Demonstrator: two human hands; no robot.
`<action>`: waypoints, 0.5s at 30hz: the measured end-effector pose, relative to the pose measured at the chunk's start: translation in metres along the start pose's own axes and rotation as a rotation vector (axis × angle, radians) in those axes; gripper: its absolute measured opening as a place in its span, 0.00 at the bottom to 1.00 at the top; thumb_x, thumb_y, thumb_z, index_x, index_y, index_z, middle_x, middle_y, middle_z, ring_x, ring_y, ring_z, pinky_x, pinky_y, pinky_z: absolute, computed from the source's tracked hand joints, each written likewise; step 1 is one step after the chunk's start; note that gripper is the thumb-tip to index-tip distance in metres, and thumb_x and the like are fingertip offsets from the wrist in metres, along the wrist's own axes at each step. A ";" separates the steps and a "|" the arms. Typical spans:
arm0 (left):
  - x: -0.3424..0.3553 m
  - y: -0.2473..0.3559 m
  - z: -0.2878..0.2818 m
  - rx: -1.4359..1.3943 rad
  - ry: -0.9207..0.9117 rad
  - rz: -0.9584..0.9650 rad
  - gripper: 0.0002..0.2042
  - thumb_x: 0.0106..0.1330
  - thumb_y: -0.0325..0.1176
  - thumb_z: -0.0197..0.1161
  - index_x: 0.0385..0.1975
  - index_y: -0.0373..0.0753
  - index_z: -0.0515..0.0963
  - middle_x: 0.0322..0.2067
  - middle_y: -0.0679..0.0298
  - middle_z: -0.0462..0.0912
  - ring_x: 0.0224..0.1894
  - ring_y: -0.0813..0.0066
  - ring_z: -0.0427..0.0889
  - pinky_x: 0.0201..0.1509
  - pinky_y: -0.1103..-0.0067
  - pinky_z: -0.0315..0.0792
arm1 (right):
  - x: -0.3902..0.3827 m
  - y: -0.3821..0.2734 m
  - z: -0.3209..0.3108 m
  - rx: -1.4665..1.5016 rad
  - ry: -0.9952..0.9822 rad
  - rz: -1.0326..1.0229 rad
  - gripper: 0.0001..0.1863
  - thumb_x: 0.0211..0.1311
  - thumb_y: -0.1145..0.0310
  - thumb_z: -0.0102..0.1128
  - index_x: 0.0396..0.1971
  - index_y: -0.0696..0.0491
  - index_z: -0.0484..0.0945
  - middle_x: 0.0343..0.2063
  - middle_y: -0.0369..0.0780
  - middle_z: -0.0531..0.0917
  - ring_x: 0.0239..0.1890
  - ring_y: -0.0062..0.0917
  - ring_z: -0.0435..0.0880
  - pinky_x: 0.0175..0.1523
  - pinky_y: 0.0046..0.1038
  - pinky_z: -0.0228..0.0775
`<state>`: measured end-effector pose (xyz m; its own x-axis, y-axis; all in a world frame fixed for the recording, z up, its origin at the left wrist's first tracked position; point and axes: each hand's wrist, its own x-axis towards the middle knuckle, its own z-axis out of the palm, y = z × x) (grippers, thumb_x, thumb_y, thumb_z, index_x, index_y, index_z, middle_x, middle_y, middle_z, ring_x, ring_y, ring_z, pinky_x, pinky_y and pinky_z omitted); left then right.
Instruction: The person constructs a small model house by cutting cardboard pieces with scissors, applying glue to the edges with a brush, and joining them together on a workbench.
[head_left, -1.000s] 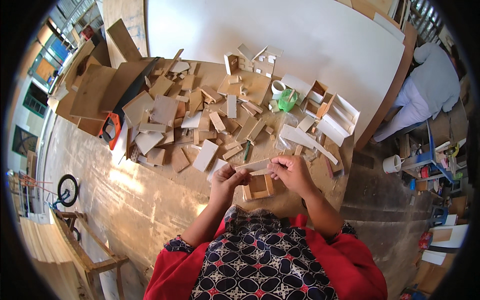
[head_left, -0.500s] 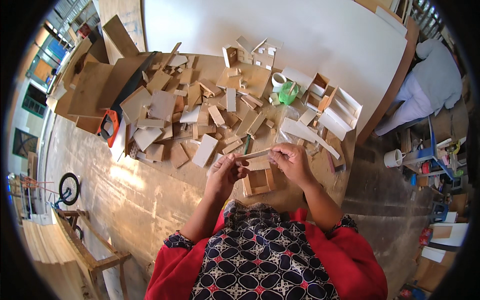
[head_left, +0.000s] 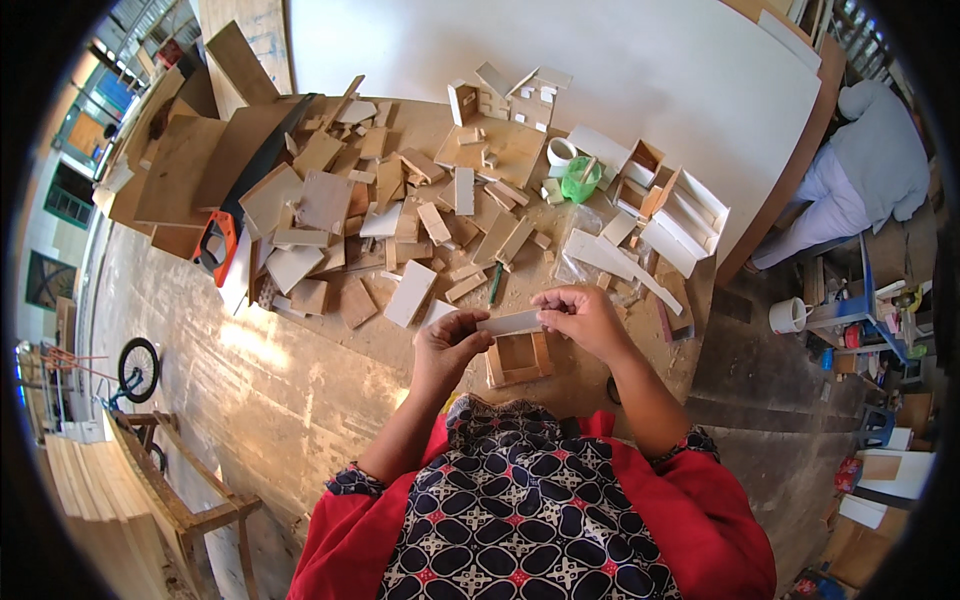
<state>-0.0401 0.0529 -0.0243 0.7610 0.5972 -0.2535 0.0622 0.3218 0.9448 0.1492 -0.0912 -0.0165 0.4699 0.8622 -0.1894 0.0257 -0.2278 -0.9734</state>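
Note:
A thin, pale rectangular strip of wood (head_left: 511, 322) is stretched between my two hands, its flat face showing. My left hand (head_left: 453, 343) pinches its left end with thumb and fingers. At the other end, my right hand (head_left: 578, 317) grips it the same way. Just below the strip, close to my body, a small open wooden frame box (head_left: 520, 360) rests on the table. Beyond my hands lies a green pencil-like stick (head_left: 496, 284) among the scraps.
Many wood offcuts (head_left: 410, 292) cover the worktable. An orange-handled saw (head_left: 216, 246) lies at its left edge. Farther back are a small model house (head_left: 510, 105), a white roll (head_left: 561, 153), a green bag (head_left: 580, 180) and white boxes (head_left: 684, 222). Another person (head_left: 868, 150) is at the far right.
The strip has been tilted so its broad face now shows instead of its narrow edge. Both hands have turned slightly and still hold it.

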 end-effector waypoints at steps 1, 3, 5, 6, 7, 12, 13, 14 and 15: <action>0.000 -0.002 0.000 0.013 0.002 0.001 0.12 0.60 0.21 0.64 0.44 0.31 0.79 0.33 0.63 0.84 0.34 0.79 0.83 0.38 0.84 0.76 | 0.001 -0.002 0.001 -0.033 0.011 0.020 0.10 0.59 0.75 0.64 0.40 0.60 0.82 0.25 0.34 0.83 0.25 0.11 0.77 0.32 0.15 0.69; 0.000 -0.003 0.000 0.030 0.014 0.013 0.12 0.61 0.22 0.64 0.44 0.31 0.79 0.33 0.63 0.84 0.34 0.80 0.82 0.39 0.83 0.76 | 0.004 0.001 0.002 -0.115 0.046 0.011 0.09 0.57 0.73 0.65 0.37 0.60 0.83 0.24 0.34 0.83 0.27 0.13 0.78 0.34 0.18 0.71; 0.001 -0.004 -0.001 0.034 0.032 0.036 0.11 0.61 0.22 0.64 0.44 0.31 0.79 0.32 0.63 0.84 0.33 0.80 0.82 0.39 0.83 0.76 | 0.008 0.001 0.005 -0.159 0.073 -0.029 0.08 0.56 0.72 0.67 0.34 0.59 0.84 0.24 0.35 0.84 0.28 0.14 0.79 0.35 0.20 0.73; 0.002 -0.003 -0.002 0.025 0.050 0.053 0.11 0.61 0.22 0.64 0.43 0.31 0.79 0.32 0.63 0.84 0.33 0.80 0.82 0.39 0.83 0.76 | 0.010 0.000 0.006 -0.162 0.082 -0.063 0.08 0.56 0.72 0.67 0.34 0.59 0.84 0.24 0.37 0.84 0.28 0.14 0.80 0.35 0.21 0.73; 0.002 -0.003 -0.004 0.016 0.069 0.069 0.11 0.61 0.23 0.64 0.43 0.31 0.79 0.32 0.63 0.84 0.33 0.80 0.82 0.39 0.83 0.76 | 0.013 0.000 0.007 -0.166 0.091 -0.097 0.08 0.55 0.71 0.67 0.33 0.59 0.84 0.25 0.38 0.85 0.27 0.15 0.80 0.35 0.22 0.73; 0.005 0.004 -0.026 -0.081 0.203 0.130 0.09 0.63 0.24 0.62 0.42 0.32 0.78 0.35 0.63 0.83 0.32 0.78 0.82 0.39 0.83 0.76 | 0.020 0.012 0.004 -0.391 0.037 -0.202 0.09 0.51 0.71 0.69 0.33 0.56 0.84 0.27 0.40 0.85 0.29 0.24 0.83 0.37 0.26 0.75; 0.005 0.004 -0.032 -0.082 0.236 0.116 0.10 0.63 0.25 0.62 0.43 0.33 0.78 0.35 0.63 0.83 0.32 0.78 0.82 0.39 0.82 0.77 | 0.019 0.014 0.005 -0.446 0.004 -0.250 0.09 0.50 0.71 0.69 0.33 0.56 0.84 0.28 0.40 0.84 0.30 0.26 0.83 0.38 0.27 0.74; 0.005 0.003 -0.038 -0.103 0.258 0.111 0.10 0.64 0.26 0.62 0.43 0.33 0.78 0.34 0.64 0.82 0.32 0.78 0.82 0.39 0.82 0.77 | 0.017 0.013 0.007 -0.518 -0.012 -0.305 0.10 0.49 0.71 0.70 0.33 0.56 0.84 0.29 0.40 0.84 0.31 0.29 0.83 0.39 0.29 0.75; 0.004 0.002 -0.043 -0.124 0.280 0.105 0.10 0.64 0.26 0.62 0.44 0.33 0.77 0.34 0.64 0.82 0.33 0.79 0.82 0.39 0.82 0.77 | 0.015 0.011 0.009 -0.589 -0.027 -0.361 0.11 0.48 0.70 0.70 0.33 0.55 0.84 0.30 0.41 0.83 0.33 0.32 0.82 0.40 0.30 0.75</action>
<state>-0.0650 0.0879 -0.0325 0.5510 0.8050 -0.2198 -0.0992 0.3246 0.9406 0.1486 -0.0768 -0.0313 0.3199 0.9395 0.1222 0.6551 -0.1261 -0.7450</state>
